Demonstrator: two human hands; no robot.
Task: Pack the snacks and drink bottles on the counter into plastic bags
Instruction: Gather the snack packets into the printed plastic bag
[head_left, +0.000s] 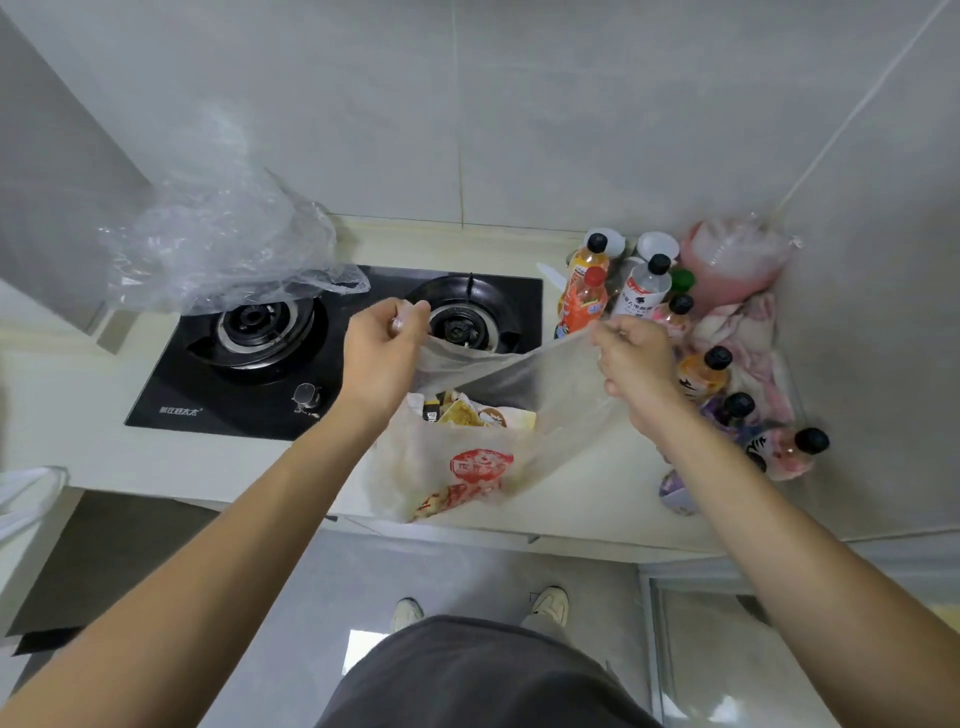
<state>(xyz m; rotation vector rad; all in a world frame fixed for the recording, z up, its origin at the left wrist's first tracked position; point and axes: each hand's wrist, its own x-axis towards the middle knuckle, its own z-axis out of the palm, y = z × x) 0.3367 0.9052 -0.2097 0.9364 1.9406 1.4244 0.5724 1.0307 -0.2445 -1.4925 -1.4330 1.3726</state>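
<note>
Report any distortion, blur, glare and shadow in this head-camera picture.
Head view: wide-angle lens bows the counter edge and wall tile seams; lighting is soft and even, with only faint shadows; the clear bag over the stove is smeared and hazy; the left hand and right hand gripping the snack bag look fairly sharp; bottle labels stay unreadable.

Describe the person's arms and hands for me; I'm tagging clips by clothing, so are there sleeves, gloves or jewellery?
Both forearms are bare up to the frame's lower edge: no sleeve shows. The left hand and the right hand wear no gloves, and I see no ring, watch or bracelet. Dark grey clothing and pale shoes show below.
</note>
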